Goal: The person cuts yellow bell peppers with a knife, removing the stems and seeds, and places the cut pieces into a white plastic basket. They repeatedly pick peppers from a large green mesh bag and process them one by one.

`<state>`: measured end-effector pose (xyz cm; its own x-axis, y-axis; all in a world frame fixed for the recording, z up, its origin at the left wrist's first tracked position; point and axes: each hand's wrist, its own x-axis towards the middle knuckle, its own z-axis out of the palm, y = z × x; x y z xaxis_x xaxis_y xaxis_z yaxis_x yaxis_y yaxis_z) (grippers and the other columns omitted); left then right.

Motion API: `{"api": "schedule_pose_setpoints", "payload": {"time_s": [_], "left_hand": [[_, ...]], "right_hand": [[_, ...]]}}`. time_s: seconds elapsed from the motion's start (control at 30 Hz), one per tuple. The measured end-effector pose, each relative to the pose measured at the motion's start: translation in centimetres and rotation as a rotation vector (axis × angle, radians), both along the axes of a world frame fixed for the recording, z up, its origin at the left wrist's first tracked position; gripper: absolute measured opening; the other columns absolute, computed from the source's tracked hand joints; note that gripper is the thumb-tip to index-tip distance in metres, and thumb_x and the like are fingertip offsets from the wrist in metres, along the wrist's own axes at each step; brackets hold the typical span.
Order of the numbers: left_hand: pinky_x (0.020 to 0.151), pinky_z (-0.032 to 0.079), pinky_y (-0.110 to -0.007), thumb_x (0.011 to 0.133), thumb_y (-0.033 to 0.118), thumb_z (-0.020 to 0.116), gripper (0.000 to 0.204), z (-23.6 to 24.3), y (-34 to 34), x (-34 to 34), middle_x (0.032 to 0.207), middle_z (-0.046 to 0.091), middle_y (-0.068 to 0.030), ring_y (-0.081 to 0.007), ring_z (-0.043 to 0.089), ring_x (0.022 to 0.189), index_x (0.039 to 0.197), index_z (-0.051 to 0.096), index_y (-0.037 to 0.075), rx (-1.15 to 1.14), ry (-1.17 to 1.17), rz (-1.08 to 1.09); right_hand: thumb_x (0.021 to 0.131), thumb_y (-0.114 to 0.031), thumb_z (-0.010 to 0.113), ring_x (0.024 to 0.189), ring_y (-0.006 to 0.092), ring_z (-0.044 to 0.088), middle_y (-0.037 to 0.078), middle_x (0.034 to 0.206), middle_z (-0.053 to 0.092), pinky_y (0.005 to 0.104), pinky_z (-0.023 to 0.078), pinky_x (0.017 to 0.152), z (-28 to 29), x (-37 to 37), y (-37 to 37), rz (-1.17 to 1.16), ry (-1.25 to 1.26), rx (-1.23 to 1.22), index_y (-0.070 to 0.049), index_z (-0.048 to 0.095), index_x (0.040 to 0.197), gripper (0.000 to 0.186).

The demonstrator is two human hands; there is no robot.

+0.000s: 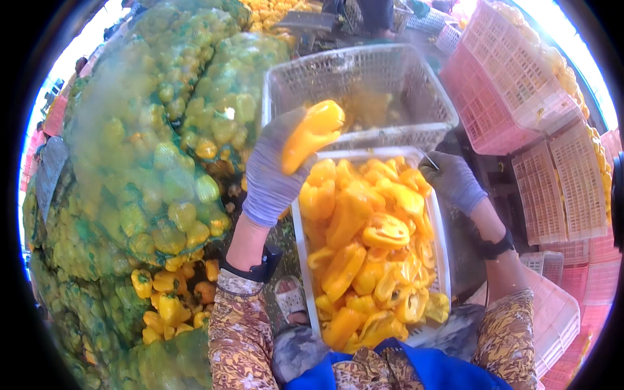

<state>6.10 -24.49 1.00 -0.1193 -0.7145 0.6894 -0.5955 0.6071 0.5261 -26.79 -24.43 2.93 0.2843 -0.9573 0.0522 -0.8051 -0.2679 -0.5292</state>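
Observation:
A yellow bell pepper (313, 135) is in my gloved left hand (278, 162), raised over the far left corner of a white crate (303, 260). Many yellow peppers (364, 221) fill that crate, which stands in front of my body; some are cut open or hollowed at the stem end. At the crate's far right corner, my gloved right hand (453, 177) is closed around a small knife (428, 160). Only a thin bit of its blade shows, and the fingers hide the handle. The blade is apart from the pepper.
A grey plastic crate (361, 136) with scraps inside stands just beyond. Green mesh sacks of peppers (149, 169) pile up on the left, with loose yellow peppers (170, 305) below them. Stacked pink and white crates (513, 84) rise on the right.

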Motion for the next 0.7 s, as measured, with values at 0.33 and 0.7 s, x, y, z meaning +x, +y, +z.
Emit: {"api": "schedule_pose_setpoints", "payload": {"time_s": [0.33,0.7], "left_hand": [[0.103,0.039,-0.042,0.079,0.050,0.064,0.069,-4.0,7.4,-0.1,0.136,0.047,-0.0164,-0.0364,0.046,0.124,0.136,0.047,0.015,0.248,-0.344,-0.061],[0.108,0.026,-0.051,0.088,0.034,0.050,0.049,-7.9,8.1,-3.2,0.133,0.049,-0.0175,-0.0308,0.045,0.125,0.134,0.049,0.021,0.412,-0.425,0.048]], "right_hand": [[0.082,-0.010,0.059,0.068,0.0340,0.062,0.020,0.076,0.062,0.0380,0.048,0.062,1.2,-0.1,4.8,0.080,0.050,-0.004,0.001,0.062,0.085,0.012],[0.083,-0.009,0.061,0.069,0.0321,0.061,0.019,0.078,0.061,0.0356,0.048,0.064,1.2,3.3,5.0,0.136,0.108,0.103,0.001,0.062,0.087,0.011]]}}
